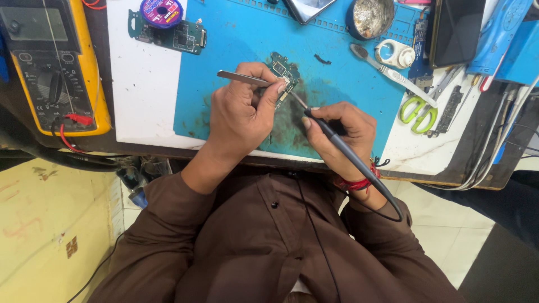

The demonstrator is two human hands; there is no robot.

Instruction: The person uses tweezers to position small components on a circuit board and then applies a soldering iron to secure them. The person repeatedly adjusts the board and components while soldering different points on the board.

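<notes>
- Circuit board (285,76), small and green, lies on the blue work mat (236,50), on a dark smudged patch just beyond both hands.
- Left hand (242,112) is closed around metal tweezers (244,79); thumb and fingers pinch them, and their tip end sits at the near edge of the board.
- Right hand (339,132) is clamped like a pen grip on a dark soldering iron (348,154); its thin tip points up and left toward the board, and its cable runs back past the wrist.
- Red thread bracelet (359,180) circles the right wrist; both arms wear brown sleeves (168,224).
- Second circuit board (179,35) lies at the far left of the mat, with a purple spool (161,11) resting on it.
- Round metal tin (370,17) stands at the far edge, right of centre.
- Green-handled scissors (418,109) lie to the right, off the mat, near a white roll of tape (396,54).
- Yellow multimeter (53,67) sits at the far left, well apart from the hands, with a red lead plugged in.
</notes>
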